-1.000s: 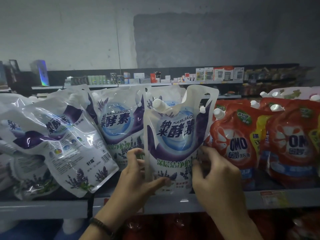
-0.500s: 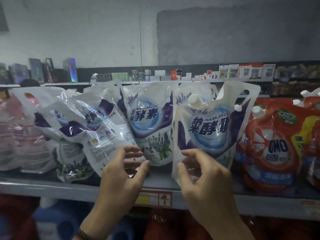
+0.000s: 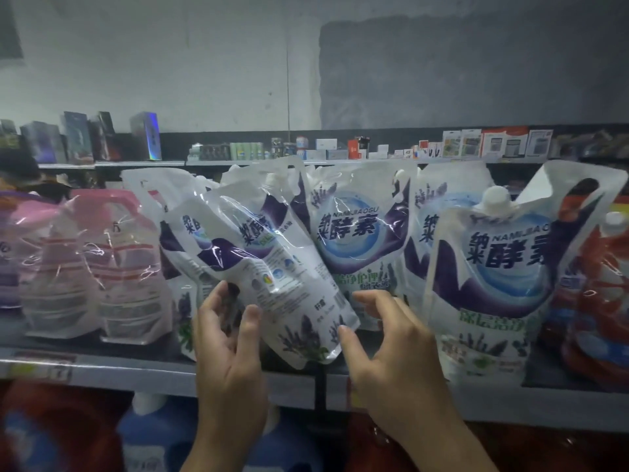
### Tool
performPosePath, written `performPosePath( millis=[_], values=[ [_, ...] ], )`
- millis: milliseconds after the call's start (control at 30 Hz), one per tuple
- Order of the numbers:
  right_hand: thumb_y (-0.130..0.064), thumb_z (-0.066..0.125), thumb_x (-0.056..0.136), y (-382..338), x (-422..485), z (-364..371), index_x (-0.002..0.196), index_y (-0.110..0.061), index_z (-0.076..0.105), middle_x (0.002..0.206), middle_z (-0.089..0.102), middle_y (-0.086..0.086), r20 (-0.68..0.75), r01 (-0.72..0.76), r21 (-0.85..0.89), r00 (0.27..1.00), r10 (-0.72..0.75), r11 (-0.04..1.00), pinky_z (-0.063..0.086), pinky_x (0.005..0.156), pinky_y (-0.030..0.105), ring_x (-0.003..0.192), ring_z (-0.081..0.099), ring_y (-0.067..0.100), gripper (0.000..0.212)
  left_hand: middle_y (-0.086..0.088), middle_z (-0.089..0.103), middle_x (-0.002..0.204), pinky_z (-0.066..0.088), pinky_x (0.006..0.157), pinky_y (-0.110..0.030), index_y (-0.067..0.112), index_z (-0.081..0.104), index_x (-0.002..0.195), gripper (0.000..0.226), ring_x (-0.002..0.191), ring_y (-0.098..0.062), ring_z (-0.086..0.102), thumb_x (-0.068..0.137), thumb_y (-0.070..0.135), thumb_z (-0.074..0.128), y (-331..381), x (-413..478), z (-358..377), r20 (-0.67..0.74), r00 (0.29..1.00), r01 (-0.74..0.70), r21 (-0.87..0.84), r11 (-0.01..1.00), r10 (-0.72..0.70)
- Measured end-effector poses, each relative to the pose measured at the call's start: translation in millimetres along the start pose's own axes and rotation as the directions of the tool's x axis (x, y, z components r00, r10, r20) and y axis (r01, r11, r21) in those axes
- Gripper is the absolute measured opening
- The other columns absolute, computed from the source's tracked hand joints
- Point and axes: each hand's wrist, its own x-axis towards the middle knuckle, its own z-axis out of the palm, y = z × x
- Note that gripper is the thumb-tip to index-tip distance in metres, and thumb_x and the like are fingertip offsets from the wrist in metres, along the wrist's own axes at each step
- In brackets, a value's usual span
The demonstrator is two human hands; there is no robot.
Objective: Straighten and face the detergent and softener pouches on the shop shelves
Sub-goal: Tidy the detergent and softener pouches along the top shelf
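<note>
- Mid-row on the shelf [image 3: 136,373], among the white-and-purple stock: leaning pouch [image 3: 272,267], slumped across its neighbours; long axis slanting from top corner at upper left down to bottom corner at lower right, low end just above the shelf's front edge.
- Left hand [image 3: 228,338]: at the lower left edge of that pouch; thumb on the front face, fingers curled past the edge; seemingly pinching it, though contact behind is hidden.
- Right hand [image 3: 384,342]: loosely spread, holding nothing; one fingertip touching the bottom right corner.
- Both hands below the pouch, flanking its low end; left nearer its body, right nearer the corner.
- Probably called for next: swinging the top rightward to upright, pivoting about the low end; little room between back pouch [image 3: 357,240] and upright pouch [image 3: 503,277], the latter already facing front.
- Possible trouble: slick film, soft fill; sagging instead of standing.
</note>
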Motion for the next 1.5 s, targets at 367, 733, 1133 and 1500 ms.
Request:
performPosePath(
  millis=[367,733,1133,1500],
  values=[
    [-0.045,0.076,0.089,-36,17,52,0.146,-0.032,0.051,0.138,0.047,-0.019,0.042,-0.026,-0.041,0.999,0.027,0.999,0.03,0.099,0.001,0.124,0.046,-0.005,0.064,0.019,0.065,0.14,0.044,0.103,-0.03,0.044,0.054,0.143,0.06,0.13,-0.004,0.061,0.089,0.065,0.066,6,13,-3,0.089,0.936,0.347,-0.379,0.858,-0.339],
    [-0.058,0.071,0.084,-50,45,70,0.154,-0.036,0.044,0.161,0.041,-0.004,0.109,0.032,-0.034,0.994,-0.029,0.999,0.038,0.123,0.038,0.153,0.035,0.012,0.078,0.008,0.08,0.12,0.049,0.107,-0.037,0.022,0.067,0.136,0.048,0.113,-0.003,0.074,0.101,0.05,0.05,15,17,16,0.125,0.88,0.445,-0.554,0.704,-0.458],
    [-0.059,0.072,0.083,-43,40,67,0.157,-0.039,0.033,0.155,0.04,-0.009,0.106,0.061,-0.068,0.993,-0.053,0.996,0.041,0.121,0.04,0.149,0.039,0.013,0.086,0.004,0.082,0.106,0.052,0.083,-0.038,0.035,0.077,0.115,0.043,0.092,-0.011,0.077,0.093,0.06,0.049,13,15,21,0.129,0.896,0.427,-0.512,0.745,-0.425],
    [-0.06,0.074,0.08,-41,37,57,0.156,-0.042,0.032,0.15,0.05,-0.017,0.077,0.076,-0.022,0.994,-0.074,0.997,0.045,0.116,0.038,0.138,0.049,0.006,0.089,0.016,0.076,0.127,0.05,0.111,-0.049,0.04,0.072,0.132,0.061,0.118,-0.002,0.07,0.084,0.07,0.049,16,7,26,0.221,0.918,0.394,-0.425,0.815,-0.329]
  ],
)
